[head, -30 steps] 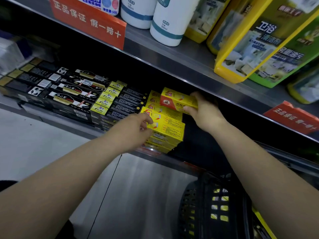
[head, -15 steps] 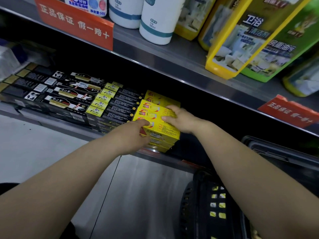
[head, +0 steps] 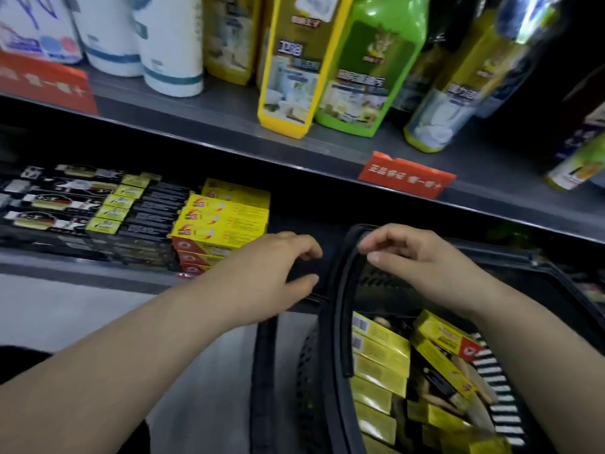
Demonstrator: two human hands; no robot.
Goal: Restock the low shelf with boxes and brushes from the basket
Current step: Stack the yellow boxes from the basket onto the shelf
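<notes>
Both hands are empty: the left hand (head: 278, 270) hangs loosely open at mid-frame just right of the stacked yellow boxes (head: 222, 221) on the low shelf (head: 82, 273), the right hand (head: 422, 263) curled, gripping nothing, over the basket (head: 330, 355) handle. More yellow boxes (head: 379, 355) lie in the basket at lower right; brushes I cannot make out. This looks like the reach for fresh stock; next, a hand must drop past the handle and take one box.
</notes>
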